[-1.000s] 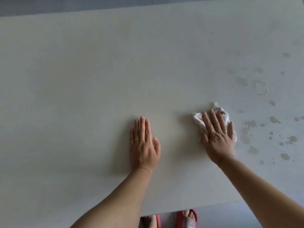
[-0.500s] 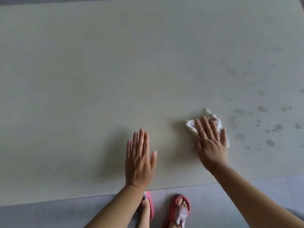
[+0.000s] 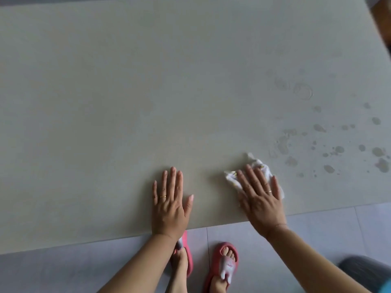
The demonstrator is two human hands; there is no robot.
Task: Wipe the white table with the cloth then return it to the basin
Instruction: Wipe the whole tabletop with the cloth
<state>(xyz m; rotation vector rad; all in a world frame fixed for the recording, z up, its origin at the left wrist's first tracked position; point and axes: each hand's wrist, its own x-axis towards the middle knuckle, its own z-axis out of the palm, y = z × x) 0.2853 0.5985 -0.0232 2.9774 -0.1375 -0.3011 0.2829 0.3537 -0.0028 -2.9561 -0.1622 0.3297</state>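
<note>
The white table (image 3: 105,102) fills most of the view. A small crumpled white cloth (image 3: 259,166) lies on it near the front edge, right of centre. My right hand (image 3: 260,197) presses flat on top of the cloth with fingers spread, covering most of it. My left hand (image 3: 170,201) rests flat on the bare tabletop a little to the left, fingers apart, holding nothing. Several wet spots and a ring mark (image 3: 304,92) lie on the table to the right of the cloth. No basin is in view.
The table's front edge (image 3: 84,243) runs just below my wrists. Beyond it is grey tiled floor (image 3: 317,229) with my feet in pink slippers (image 3: 222,265). A dark grey object (image 3: 364,269) sits at the bottom right.
Both hands have slid toward the table's front edge, the right hand dragging the cloth with it. The view has tilted down, showing more floor and my feet.
</note>
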